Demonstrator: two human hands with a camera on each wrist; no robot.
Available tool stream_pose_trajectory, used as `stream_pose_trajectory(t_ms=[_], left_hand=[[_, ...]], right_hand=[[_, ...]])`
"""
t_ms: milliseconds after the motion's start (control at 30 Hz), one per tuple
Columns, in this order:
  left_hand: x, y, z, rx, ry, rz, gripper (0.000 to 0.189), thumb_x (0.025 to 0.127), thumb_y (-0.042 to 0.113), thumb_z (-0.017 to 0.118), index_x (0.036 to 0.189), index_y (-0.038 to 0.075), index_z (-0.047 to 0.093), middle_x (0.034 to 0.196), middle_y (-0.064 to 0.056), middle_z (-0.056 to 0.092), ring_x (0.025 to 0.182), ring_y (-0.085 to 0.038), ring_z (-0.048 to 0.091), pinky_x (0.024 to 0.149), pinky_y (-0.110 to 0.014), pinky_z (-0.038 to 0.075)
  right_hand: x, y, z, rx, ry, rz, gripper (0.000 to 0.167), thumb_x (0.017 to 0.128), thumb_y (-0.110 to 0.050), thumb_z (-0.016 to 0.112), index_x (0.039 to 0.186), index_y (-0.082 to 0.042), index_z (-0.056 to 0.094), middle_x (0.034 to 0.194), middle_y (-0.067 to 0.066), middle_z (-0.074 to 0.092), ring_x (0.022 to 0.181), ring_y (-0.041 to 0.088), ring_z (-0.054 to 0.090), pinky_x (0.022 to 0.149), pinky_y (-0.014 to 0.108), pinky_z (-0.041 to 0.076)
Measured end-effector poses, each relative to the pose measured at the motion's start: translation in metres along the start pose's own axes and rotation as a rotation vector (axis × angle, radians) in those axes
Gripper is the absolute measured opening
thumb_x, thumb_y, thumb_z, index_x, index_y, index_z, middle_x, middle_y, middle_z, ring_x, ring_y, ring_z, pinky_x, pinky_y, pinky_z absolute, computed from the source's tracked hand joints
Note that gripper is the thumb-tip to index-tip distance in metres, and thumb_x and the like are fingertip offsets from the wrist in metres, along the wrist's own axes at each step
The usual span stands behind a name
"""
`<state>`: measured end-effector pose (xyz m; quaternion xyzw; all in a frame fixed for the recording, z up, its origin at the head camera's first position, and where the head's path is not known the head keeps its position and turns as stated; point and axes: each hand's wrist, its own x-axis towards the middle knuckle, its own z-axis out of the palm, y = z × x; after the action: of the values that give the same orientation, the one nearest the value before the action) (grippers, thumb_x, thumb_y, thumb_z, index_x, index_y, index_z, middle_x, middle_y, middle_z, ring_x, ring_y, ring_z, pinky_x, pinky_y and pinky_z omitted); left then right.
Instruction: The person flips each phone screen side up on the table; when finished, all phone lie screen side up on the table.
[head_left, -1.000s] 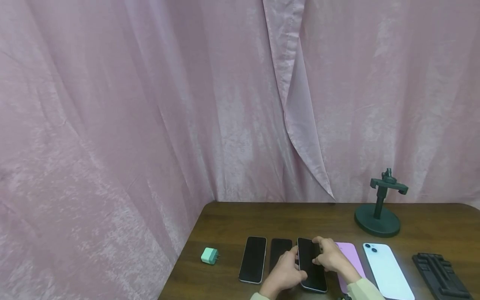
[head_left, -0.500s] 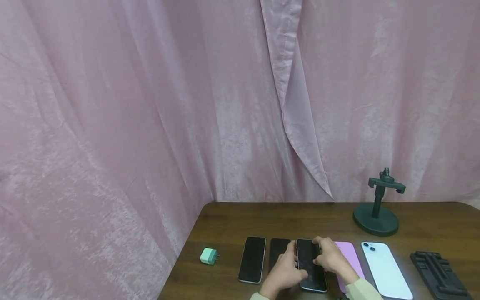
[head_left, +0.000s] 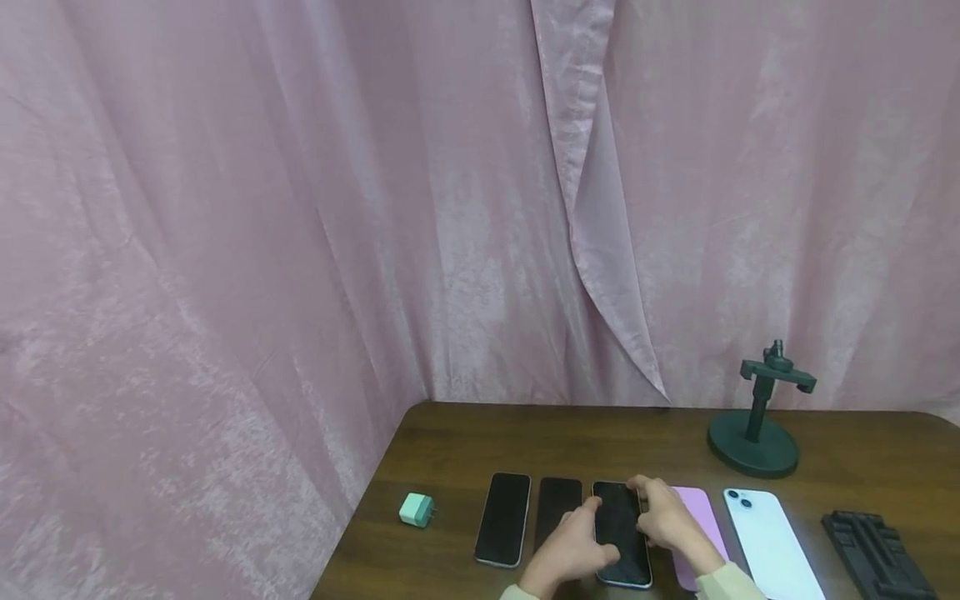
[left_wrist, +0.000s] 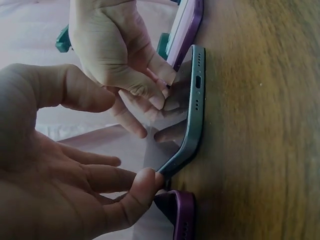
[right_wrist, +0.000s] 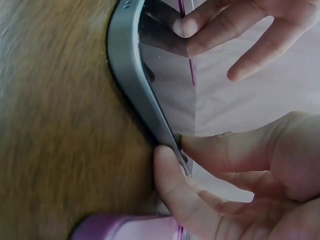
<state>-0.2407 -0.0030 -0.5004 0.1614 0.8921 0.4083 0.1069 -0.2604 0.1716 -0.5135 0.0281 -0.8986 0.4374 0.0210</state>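
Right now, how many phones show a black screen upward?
3: the leftmost phone, nearest the charger; the middle phone, partly hidden by the left hand; the phone touched by the right hand.

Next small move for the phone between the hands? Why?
Probably ease the right hand off the phone: it pinches the right edge, yet the phone lies flat on the table, seemingly lined up between the dark phone and the purple phone, so little support looks needed.
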Motion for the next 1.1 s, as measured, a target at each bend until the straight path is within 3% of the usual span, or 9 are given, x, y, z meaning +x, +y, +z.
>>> stream_pose_trajectory(t_ms=[100,233,433,667,833,933,1100], left_hand=[[0.0,0.001,0.001,0.038,0.0,-0.027,0.068,0.077,0.015,0.075,0.139,-0.003,0.053,0.121,-0.019,0.067,0.099,-0.016,0.061,0.084,-0.039,0.055],[0.002,0.004,0.001,0.031,0.008,-0.031,0.064,0.08,0.015,0.073,0.137,-0.004,0.054,0.124,-0.02,0.067,0.106,-0.019,0.063,0.09,-0.042,0.054],[0.004,0.012,0.0,0.023,0.016,-0.004,0.061,0.081,0.016,0.072,0.137,-0.001,0.054,0.123,-0.018,0.067,0.101,-0.016,0.064,0.087,-0.037,0.054],[0.011,0.023,0.004,0.026,0.043,0.055,0.063,0.079,0.015,0.073,0.137,0.005,0.054,0.122,-0.011,0.065,0.111,-0.02,0.059,0.088,-0.036,0.052],[0.017,0.029,0.012,-0.004,0.038,0.106,0.061,0.078,0.012,0.074,0.135,0.004,0.055,0.115,-0.01,0.064,0.097,-0.015,0.061,0.077,-0.03,0.053],[0.018,0.034,0.017,-0.016,0.035,0.105,0.061,0.077,0.01,0.076,0.135,0.005,0.055,0.121,-0.01,0.063,0.097,-0.016,0.064,0.075,-0.029,0.054],[0.022,0.044,0.028,-0.065,0.046,0.073,0.066,0.073,0.006,0.08,0.135,0.01,0.055,0.12,-0.003,0.062,0.098,-0.011,0.061,0.073,-0.028,0.053]], right_hand=[[-0.002,-0.001,-0.001,0.034,-0.014,0.001,0.058,0.063,0.025,0.052,0.12,0.013,0.059,0.095,0.02,0.064,0.063,0.021,0.06,0.044,0.033,0.053],[-0.001,-0.002,-0.006,0.071,-0.032,0.029,0.058,0.065,0.024,0.052,0.122,0.013,0.058,0.098,0.022,0.064,0.071,0.023,0.062,0.049,0.034,0.056],[-0.001,-0.001,-0.015,0.082,-0.049,0.03,0.049,0.072,0.018,0.057,0.12,0.013,0.058,0.104,0.027,0.064,0.08,0.028,0.064,0.053,0.036,0.057],[0.002,-0.003,-0.029,0.062,-0.025,-0.004,0.044,0.078,0.015,0.057,0.121,0.01,0.059,0.101,0.022,0.062,0.073,0.024,0.061,0.053,0.034,0.056],[0.004,0.002,-0.04,0.005,-0.038,-0.062,0.041,0.079,0.011,0.061,0.121,0.01,0.059,0.107,0.029,0.066,0.09,0.039,0.066,0.067,0.046,0.058],[0.006,0.005,-0.045,-0.009,-0.04,-0.094,0.041,0.079,0.01,0.063,0.12,0.012,0.059,0.108,0.028,0.067,0.099,0.044,0.065,0.075,0.05,0.057],[0.008,0.01,-0.055,0.026,-0.016,-0.099,0.041,0.081,0.009,0.063,0.122,0.013,0.058,0.111,0.028,0.066,0.098,0.042,0.067,0.075,0.047,0.057]])
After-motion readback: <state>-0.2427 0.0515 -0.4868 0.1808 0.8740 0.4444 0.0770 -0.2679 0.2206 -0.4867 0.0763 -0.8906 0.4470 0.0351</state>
